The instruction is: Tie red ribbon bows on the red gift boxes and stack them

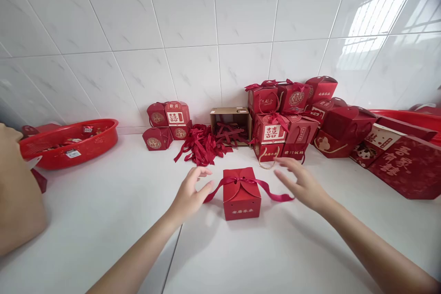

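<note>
A small red gift box (pixel 241 195) stands on the white floor (pixel 275 248) between my hands. A red ribbon (pixel 272 189) is tied across its petal-shaped top, with one tail running out to each side. My left hand (pixel 189 195) hovers just left of the box, fingers apart and lightly curled, near the left ribbon tail. On the other side my right hand (pixel 303 183) is spread open above the right ribbon tail. Neither hand holds anything.
A stack of finished red gift boxes (pixel 282 119) stands against the tiled wall, with more red boxes (pixel 396 156) to the right. A cardboard box (pixel 230 124) and a heap of loose red ribbons (pixel 203 144) lie behind. A red basket (pixel 69 144) sits left, beside another person's limb (pixel 17 193).
</note>
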The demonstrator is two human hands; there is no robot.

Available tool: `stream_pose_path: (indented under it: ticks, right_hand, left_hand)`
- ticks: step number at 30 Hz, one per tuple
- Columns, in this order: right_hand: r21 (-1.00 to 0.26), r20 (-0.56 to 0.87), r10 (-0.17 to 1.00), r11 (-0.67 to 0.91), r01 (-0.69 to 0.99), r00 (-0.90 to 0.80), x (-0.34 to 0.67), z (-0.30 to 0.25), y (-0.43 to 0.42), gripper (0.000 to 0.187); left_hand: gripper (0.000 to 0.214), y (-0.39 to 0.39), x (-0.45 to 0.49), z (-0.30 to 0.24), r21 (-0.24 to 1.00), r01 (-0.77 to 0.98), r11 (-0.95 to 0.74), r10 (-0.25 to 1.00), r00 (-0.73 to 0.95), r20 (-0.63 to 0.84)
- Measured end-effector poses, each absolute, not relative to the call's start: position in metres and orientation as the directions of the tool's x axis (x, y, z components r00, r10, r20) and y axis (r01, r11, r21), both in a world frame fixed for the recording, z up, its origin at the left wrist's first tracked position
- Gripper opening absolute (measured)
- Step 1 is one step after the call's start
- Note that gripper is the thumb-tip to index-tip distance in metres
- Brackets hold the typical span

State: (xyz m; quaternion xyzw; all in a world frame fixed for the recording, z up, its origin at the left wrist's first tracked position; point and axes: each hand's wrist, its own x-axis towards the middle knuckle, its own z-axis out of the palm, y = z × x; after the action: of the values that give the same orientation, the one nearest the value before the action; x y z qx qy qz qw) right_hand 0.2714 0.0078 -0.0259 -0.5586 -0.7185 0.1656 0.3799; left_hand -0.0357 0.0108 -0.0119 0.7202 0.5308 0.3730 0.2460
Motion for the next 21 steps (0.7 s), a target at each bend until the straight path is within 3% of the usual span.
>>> stream_pose_path:
  ticks: [3,6,16,21]
  right_hand:
    - [-0.661,0.26,0.905,0.422,0.621,-0.337,0.242,-0.014,0.005,0.066]
    - [-0.673,0.12,0.884,0.408,0.617,-0.453,0.224,-0.013,0.004,0.087]
    - [-0.632,0.15,0.905,0.398,0.665,-0.399,0.212,-0.023,-0.001,0.079]
    - [-0.68,0.147,0.902,0.39,0.621,-0.406,0.215,-0.025,-0.003,0.077]
  left_hand:
    - [0.019,0.009,-0.014,-0.009,0.855,0.449,-0.258,0.962,0.198,0.186]
    - [0.022,0.008,-0.002,-0.013,0.893,0.373,-0.251,0.961,0.205,0.185]
    - [0.023,0.006,0.003,-0.019,0.941,0.299,-0.158,0.975,0.197,0.101]
    - [0.024,0.006,0.003,-0.022,0.94,0.3,-0.164,0.975,0.191,0.109]
